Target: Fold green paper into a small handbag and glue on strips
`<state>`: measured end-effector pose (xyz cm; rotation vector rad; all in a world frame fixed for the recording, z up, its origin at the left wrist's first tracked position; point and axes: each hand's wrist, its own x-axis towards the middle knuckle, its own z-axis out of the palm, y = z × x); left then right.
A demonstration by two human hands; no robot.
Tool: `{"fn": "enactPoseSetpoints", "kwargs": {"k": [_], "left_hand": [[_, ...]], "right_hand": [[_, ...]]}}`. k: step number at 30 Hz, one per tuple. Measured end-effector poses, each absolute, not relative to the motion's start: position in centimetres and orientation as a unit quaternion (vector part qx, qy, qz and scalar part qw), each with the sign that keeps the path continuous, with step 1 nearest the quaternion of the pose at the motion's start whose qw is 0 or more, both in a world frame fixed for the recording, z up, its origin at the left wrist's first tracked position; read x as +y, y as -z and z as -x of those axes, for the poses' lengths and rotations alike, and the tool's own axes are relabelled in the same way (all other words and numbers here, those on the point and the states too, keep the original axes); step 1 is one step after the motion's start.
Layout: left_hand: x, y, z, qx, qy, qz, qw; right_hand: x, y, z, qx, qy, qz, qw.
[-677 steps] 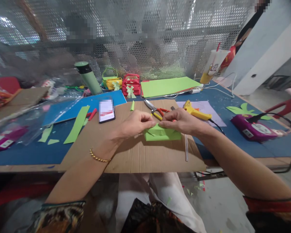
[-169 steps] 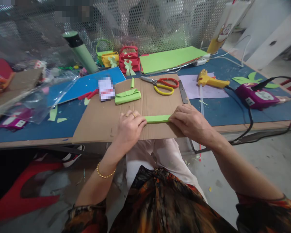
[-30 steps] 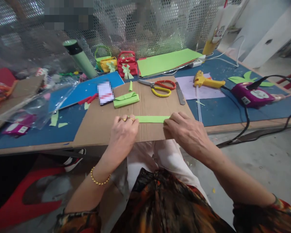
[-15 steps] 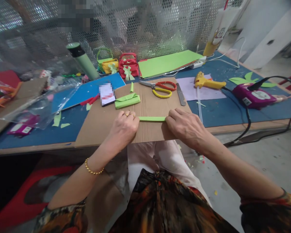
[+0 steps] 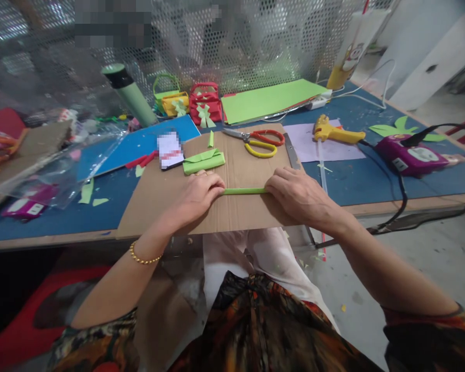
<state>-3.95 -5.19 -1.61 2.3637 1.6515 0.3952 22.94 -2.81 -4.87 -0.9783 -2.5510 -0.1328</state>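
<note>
A narrow green paper strip [image 5: 245,191] lies across the brown cardboard sheet [image 5: 170,209], between my two hands. My left hand [image 5: 203,191] is closed on its left end, and my right hand [image 5: 290,188] pinches the right end. The strip's ends are hidden under my fingers. Just beyond my left hand rests a folded green paper piece [image 5: 203,161], with a small green scrap [image 5: 211,139] behind it. Scissors [image 5: 260,140] with one red and one yellow handle lie on the cardboard's far side. A grey metal blade [image 5: 292,151] sits beyond my right hand.
At right are a yellow glue gun [image 5: 339,130] on lilac paper and a purple power socket [image 5: 413,155] with black cables. A phone [image 5: 170,150] lies at left. Behind stand a green bottle [image 5: 129,95], small paper bags [image 5: 204,104] and green sheets [image 5: 273,101].
The strip looks narrower than before. My left hand has turned a little, its thumb and fingers now pinching the end; my right hand has shifted slightly away from me.
</note>
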Motion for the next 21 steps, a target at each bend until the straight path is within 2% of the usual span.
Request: {"fn": "enactPoseSetpoints", "kwargs": {"k": [8, 15, 21], "left_hand": [[-4.69, 1.15, 3.65, 0.6, -0.158, -0.766, 0.167], [-4.2, 1.25, 3.73, 0.601, -0.158, -0.757, 0.205], [-4.31, 1.04, 3.64, 0.622, -0.144, -0.75, 0.175]], "right_hand": [[-2.38, 4.47, -22.91, -0.868, -0.09, 0.441, 0.21], [-2.45, 4.3, -22.6, -0.862, -0.084, 0.455, 0.208], [-2.46, 4.53, -22.59, -0.867, -0.065, 0.444, 0.218]]}}
